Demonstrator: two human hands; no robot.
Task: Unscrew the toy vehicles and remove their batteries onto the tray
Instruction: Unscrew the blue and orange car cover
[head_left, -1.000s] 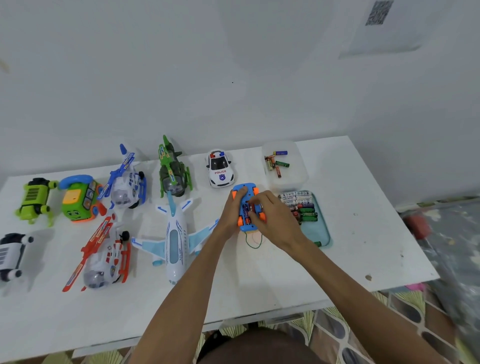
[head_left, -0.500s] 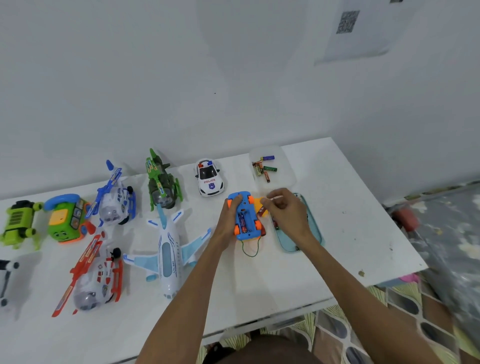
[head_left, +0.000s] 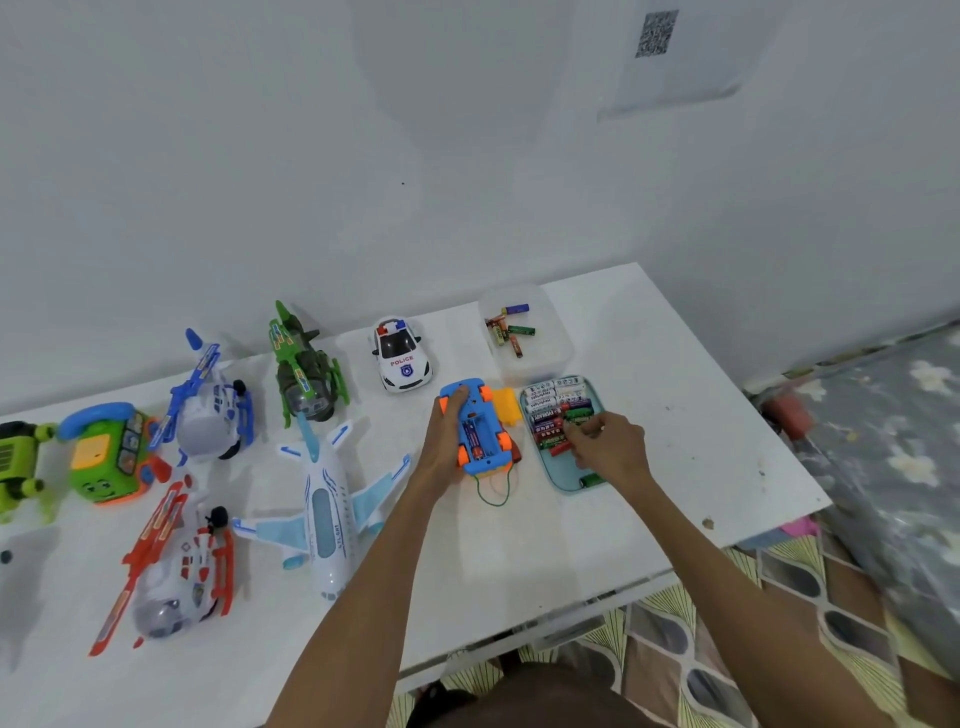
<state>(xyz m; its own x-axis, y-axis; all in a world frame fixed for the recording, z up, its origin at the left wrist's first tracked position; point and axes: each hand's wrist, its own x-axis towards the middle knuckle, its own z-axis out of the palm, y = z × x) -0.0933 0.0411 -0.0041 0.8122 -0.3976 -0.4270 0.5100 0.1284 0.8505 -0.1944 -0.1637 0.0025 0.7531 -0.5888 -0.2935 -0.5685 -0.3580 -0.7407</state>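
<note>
Head view: left hand (head_left: 445, 441) grips blue toy car (head_left: 480, 434), fingers (head_left: 457, 397) wrapped over its far end. The car is belly-up on the white bench (head_left: 519, 551), battery bay uncovered, cells visible inside. Yellow cover (head_left: 506, 408) lies between car and teal tray (head_left: 563, 477). Right hand (head_left: 610, 448) is over the tray, fingers curled down onto the row of batteries (head_left: 557, 410); cannot tell if it pinches one. Clear tub (head_left: 545, 358) of loose batteries is just behind the tray. Police car (head_left: 402, 356) and white airplane (head_left: 324, 514) sit left of the blue car.
</note>
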